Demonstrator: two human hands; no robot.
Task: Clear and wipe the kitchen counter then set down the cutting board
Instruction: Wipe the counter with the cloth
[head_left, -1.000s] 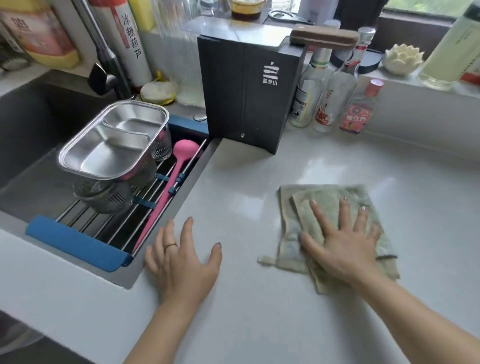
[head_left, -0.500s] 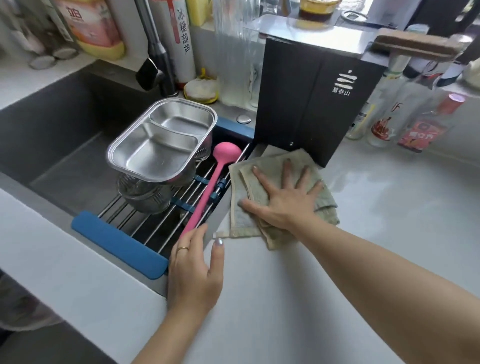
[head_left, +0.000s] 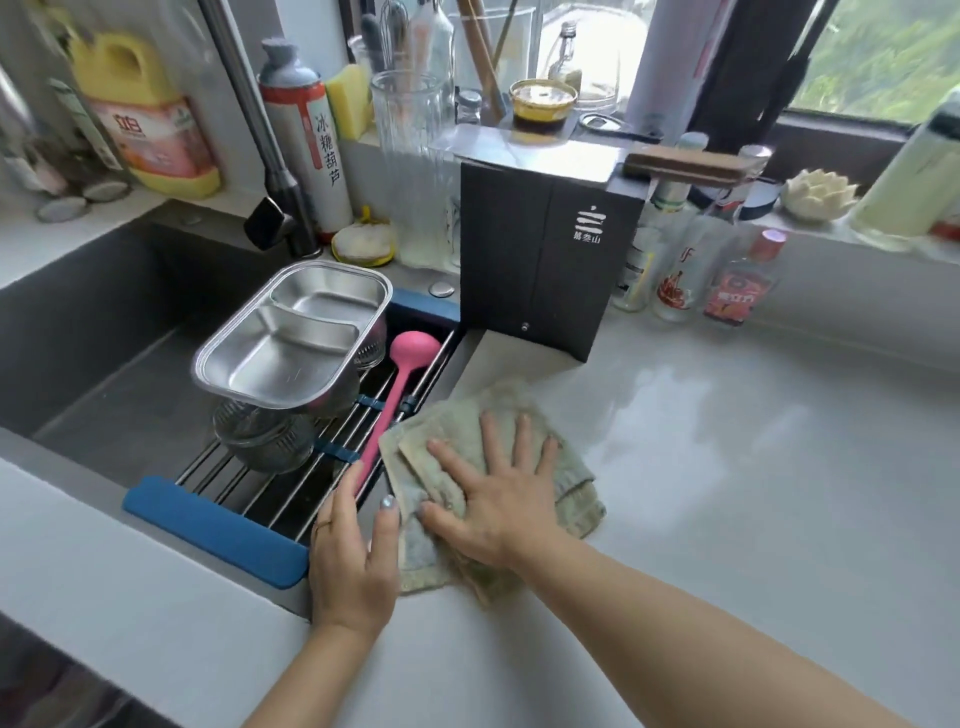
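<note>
L hand (head_left: 349, 564) lies flat, palm down, fingers together & pointing away from body, thumb out toward R hand; ring on one finger. R hand (head_left: 494, 499) just beside it, palm down, fingers spread wide, pressing flat. R forearm bare, runs in from lower right; L forearm comes up from bottom edge.

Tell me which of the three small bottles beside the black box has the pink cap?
The rightmost bottle, farthest from the black box, with a red label. The other two bottles sit nearer the box, and neither shows a pink cap.
</note>
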